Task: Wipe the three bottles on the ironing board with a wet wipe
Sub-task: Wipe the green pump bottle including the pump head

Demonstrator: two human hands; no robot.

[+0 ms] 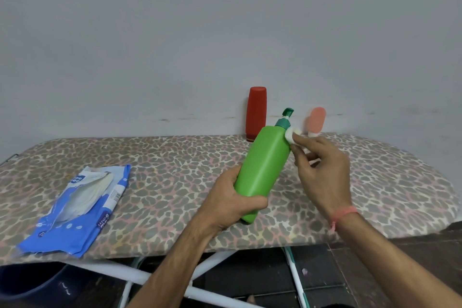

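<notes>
bottles: 3 (green bottle (262, 170), red bottle (256, 114), pink bottle (315, 121)) | wipe (292, 134): 1 | wipe packet (80, 207): 1

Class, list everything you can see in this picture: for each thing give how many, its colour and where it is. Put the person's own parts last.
green pump bottle: one, green with darker green pump, held tilted above the board
red bottle: one, red, standing at the board's far edge by the wall
pink bottle: one, pale pink, far edge, partly behind the right hand
wet wipe: one, white, bunched against the green bottle's shoulder
wipes packet: one, blue and white, lying on the board's left
ironing board: one, leopard-print cover
left hand: grips the green bottle's base
right hand: pinches the wipe
</notes>
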